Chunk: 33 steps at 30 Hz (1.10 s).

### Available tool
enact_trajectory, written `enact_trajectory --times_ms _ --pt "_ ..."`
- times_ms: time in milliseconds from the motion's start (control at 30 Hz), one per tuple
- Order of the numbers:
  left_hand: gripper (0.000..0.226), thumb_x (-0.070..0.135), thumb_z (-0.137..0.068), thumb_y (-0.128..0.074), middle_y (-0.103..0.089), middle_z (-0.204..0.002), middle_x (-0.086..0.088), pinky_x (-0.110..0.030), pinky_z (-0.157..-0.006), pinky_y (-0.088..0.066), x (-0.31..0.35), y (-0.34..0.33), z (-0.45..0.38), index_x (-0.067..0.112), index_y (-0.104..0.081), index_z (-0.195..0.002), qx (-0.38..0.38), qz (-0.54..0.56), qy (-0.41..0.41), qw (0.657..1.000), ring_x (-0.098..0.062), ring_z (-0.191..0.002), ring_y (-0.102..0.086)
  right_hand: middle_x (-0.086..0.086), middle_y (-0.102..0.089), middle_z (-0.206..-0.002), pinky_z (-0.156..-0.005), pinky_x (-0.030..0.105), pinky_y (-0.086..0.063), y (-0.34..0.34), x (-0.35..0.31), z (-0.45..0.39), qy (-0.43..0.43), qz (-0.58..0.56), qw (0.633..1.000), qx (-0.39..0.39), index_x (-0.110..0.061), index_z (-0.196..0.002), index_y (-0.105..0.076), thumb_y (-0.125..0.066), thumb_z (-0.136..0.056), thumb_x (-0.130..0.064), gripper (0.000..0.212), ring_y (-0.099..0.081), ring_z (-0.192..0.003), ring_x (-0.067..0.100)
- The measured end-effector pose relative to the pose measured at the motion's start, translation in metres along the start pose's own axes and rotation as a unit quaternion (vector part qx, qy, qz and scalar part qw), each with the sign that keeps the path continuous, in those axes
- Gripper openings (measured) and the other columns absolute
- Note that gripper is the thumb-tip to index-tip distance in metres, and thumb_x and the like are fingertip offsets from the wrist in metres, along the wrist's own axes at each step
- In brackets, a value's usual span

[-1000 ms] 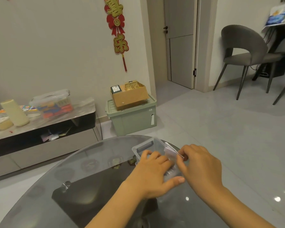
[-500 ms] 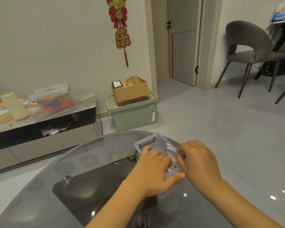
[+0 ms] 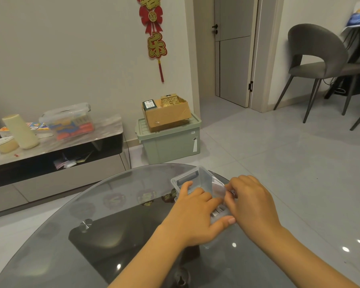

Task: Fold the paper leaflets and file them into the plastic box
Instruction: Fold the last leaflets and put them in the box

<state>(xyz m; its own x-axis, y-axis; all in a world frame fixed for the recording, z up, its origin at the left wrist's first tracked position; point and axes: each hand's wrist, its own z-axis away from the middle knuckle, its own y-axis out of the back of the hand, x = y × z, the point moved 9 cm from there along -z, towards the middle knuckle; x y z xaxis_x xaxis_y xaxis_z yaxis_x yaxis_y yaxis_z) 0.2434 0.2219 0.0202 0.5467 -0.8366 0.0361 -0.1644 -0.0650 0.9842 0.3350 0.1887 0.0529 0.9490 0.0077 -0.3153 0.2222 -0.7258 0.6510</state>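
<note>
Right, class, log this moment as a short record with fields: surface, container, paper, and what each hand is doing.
Surface: round dark glass table
Container: small clear plastic box, open, near the table's far edge
Paper: folded white leaflet, upright at the box's right side
Left hand: over the box, thumb against its near wall
Right hand: pinches the leaflet

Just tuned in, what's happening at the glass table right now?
A person is filing a folded leaflet into a small clear plastic box on the round glass table. The left hand steadies the box, fingers over its rim. The right hand pinches the leaflet, which stands at the box's right side, partly in.
</note>
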Motion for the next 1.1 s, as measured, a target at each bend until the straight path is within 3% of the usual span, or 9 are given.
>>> enact_trajectory --times_ms 100,367,400,467,500,567,667,900,1100 --pt "0.075 0.072 -0.082 -0.008 -0.055 -0.093 0.008 -0.042 -0.115 -0.002 -0.002 -0.002 -0.001 0.021 -0.061 -0.098 -0.001 0.000 0.006 1.000 -0.011 -0.100 -0.046 0.000 -0.051 -0.052 -0.042 0.022 -0.030 0.000 -0.001 0.000 -0.003 0.000 1.000 -0.009 -0.010 -0.055 -0.054 -0.083 -0.045 0.006 0.035 -0.051 -0.050 0.022" --pt "0.084 0.078 -0.080 -0.008 -0.052 -0.099 0.004 -0.034 -0.117 -0.001 -0.003 -0.002 -0.001 0.017 -0.061 -0.101 0.019 0.020 0.007 1.000 -0.013 -0.100 -0.045 -0.003 -0.048 -0.048 -0.038 0.019 -0.029 -0.014 -0.009 -0.008 0.023 0.020 0.992 -0.123 -0.015 -0.046 -0.058 -0.086 -0.035 0.000 0.033 -0.050 -0.046 0.017" --pt "0.081 0.076 -0.081 -0.011 -0.053 -0.100 0.003 -0.035 -0.117 -0.002 -0.004 -0.003 0.000 0.016 -0.062 -0.102 0.020 0.026 0.007 0.999 -0.013 -0.101 -0.046 -0.003 -0.051 -0.052 -0.041 0.019 -0.032 -0.016 -0.010 -0.009 0.019 0.025 0.990 -0.139 -0.015 -0.050 -0.063 -0.086 -0.042 -0.005 0.027 -0.053 -0.051 0.017" --pt "0.076 0.073 -0.084 -0.017 -0.054 -0.102 0.002 -0.038 -0.117 -0.005 -0.005 -0.003 0.001 0.016 -0.062 -0.104 0.029 0.040 0.005 0.999 -0.015 -0.102 -0.047 -0.002 -0.056 -0.076 -0.057 0.025 -0.039 -0.020 -0.008 -0.010 0.000 0.064 0.981 -0.182 -0.017 -0.076 -0.072 -0.071 -0.073 -0.018 0.003 -0.057 -0.080 0.017" --pt "0.076 0.074 -0.084 -0.017 -0.055 -0.104 0.002 -0.038 -0.116 -0.007 -0.004 -0.003 0.001 0.016 -0.062 -0.105 0.034 0.043 0.005 0.998 -0.015 -0.103 -0.048 -0.002 -0.052 -0.086 -0.064 0.024 -0.037 -0.025 -0.002 -0.009 -0.014 0.070 0.974 -0.216 -0.019 -0.090 -0.072 -0.059 -0.085 -0.023 0.015 -0.054 -0.092 0.016" --pt "0.076 0.075 -0.084 -0.016 -0.055 -0.108 0.003 -0.035 -0.115 -0.007 -0.004 -0.001 0.001 0.017 -0.059 -0.109 0.040 0.045 0.007 0.998 -0.014 -0.106 -0.047 -0.003 -0.040 -0.090 -0.067 0.023 -0.034 -0.031 0.003 -0.006 -0.027 0.066 0.958 -0.279 -0.019 -0.099 -0.070 -0.047 -0.091 -0.025 0.025 -0.048 -0.092 0.014" --pt "0.068 0.070 -0.084 -0.022 -0.051 -0.115 0.006 -0.029 -0.113 -0.005 -0.003 0.002 0.001 0.018 -0.052 -0.116 0.042 0.053 0.013 0.998 -0.012 -0.110 -0.043 -0.001 -0.040 -0.093 -0.067 0.028 -0.041 -0.033 0.005 -0.003 -0.039 0.041 0.949 -0.310 -0.017 -0.098 -0.070 -0.044 -0.093 -0.025 0.028 -0.051 -0.081 0.018" --pt "0.076 0.072 -0.082 -0.016 -0.037 -0.147 0.012 -0.040 -0.116 -0.003 -0.005 -0.007 -0.001 0.030 -0.038 -0.142 -0.018 0.027 0.006 0.999 -0.008 -0.132 -0.032 -0.007 -0.044 -0.097 -0.075 0.029 -0.048 -0.014 0.012 0.004 -0.095 -0.079 0.967 -0.223 -0.018 -0.106 -0.063 -0.049 -0.090 -0.016 0.021 -0.058 -0.084 0.017" --pt "0.083 0.077 -0.077 -0.013 -0.037 -0.146 0.009 -0.037 -0.114 -0.009 -0.006 -0.007 -0.001 0.031 -0.041 -0.140 -0.023 0.002 0.012 1.000 -0.010 -0.134 -0.026 -0.006 -0.045 -0.109 -0.078 0.024 -0.046 -0.014 0.015 0.013 -0.110 -0.122 0.957 -0.238 -0.021 -0.120 -0.052 -0.049 -0.091 -0.019 0.029 -0.055 -0.088 0.012"
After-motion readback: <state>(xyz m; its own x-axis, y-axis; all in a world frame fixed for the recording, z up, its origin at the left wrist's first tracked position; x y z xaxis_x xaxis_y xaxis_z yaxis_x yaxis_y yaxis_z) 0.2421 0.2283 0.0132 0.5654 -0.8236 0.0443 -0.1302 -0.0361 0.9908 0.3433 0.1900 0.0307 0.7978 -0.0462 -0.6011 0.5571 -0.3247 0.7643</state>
